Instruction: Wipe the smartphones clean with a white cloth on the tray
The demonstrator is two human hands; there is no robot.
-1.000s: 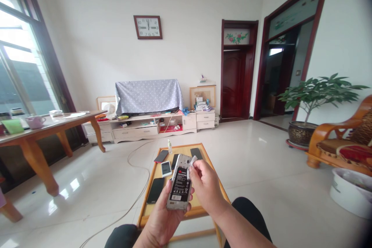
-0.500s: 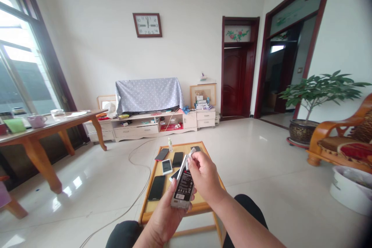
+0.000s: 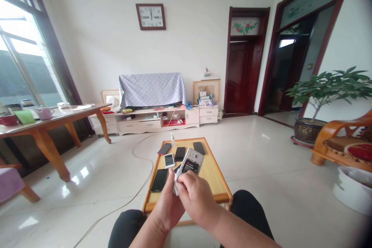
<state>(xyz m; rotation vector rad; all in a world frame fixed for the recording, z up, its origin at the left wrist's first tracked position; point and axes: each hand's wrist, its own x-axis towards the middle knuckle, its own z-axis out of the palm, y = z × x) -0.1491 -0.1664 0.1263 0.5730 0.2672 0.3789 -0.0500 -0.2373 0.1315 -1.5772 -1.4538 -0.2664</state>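
My left hand (image 3: 167, 205) grips the lower end of a silver phone (image 3: 192, 161) with its back cover off, so the black battery shows. My right hand (image 3: 196, 197) lies over the phone's lower part, fingers closed on a small white wipe (image 3: 175, 186) pressed against it. Both hands hover above the near end of a small wooden table (image 3: 216, 180). On that table lie several other phones, among them a white one (image 3: 169, 160) and a black one (image 3: 159, 180), plus a small spray bottle (image 3: 173, 139).
A wooden table (image 3: 55, 118) with cups stands at the left by the window. A white cable (image 3: 136, 190) trails across the tiled floor. A low cabinet (image 3: 151, 120) lines the far wall. At the right are a potted plant (image 3: 319, 97), a wooden chair (image 3: 340, 143) and a white basin (image 3: 353, 190).
My right hand slid with the wipe from the phone's top end down to its lower part. The phone tilted to the right, and my view shifted down and left.
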